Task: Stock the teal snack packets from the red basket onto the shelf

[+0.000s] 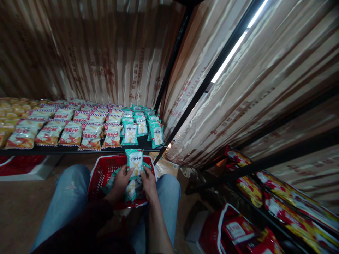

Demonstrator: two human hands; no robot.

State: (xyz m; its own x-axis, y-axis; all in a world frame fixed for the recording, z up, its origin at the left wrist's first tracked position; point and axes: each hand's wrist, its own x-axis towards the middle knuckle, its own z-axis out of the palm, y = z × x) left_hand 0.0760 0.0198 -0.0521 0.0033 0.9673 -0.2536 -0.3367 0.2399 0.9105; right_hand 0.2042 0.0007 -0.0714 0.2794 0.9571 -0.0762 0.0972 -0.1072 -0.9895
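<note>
Between both hands, a green-and-white snack bag is held upright over a red plastic basket. My left hand grips its lower left side, and my right hand grips its lower right side. More green-and-white snack bags of the same kind lie in the basket below, partly covered by my hands and forearms. The basket sits between the knees, close to the shelf. On that shelf, just ahead, stand rows of matching green bags, with a gap between the front ones.
Orange-and-white snack bags fill the shelf further left, with yellow packs beyond. Black metal posts rise at the right. Red and yellow bags line a right-hand rack, above another red basket holding red bags.
</note>
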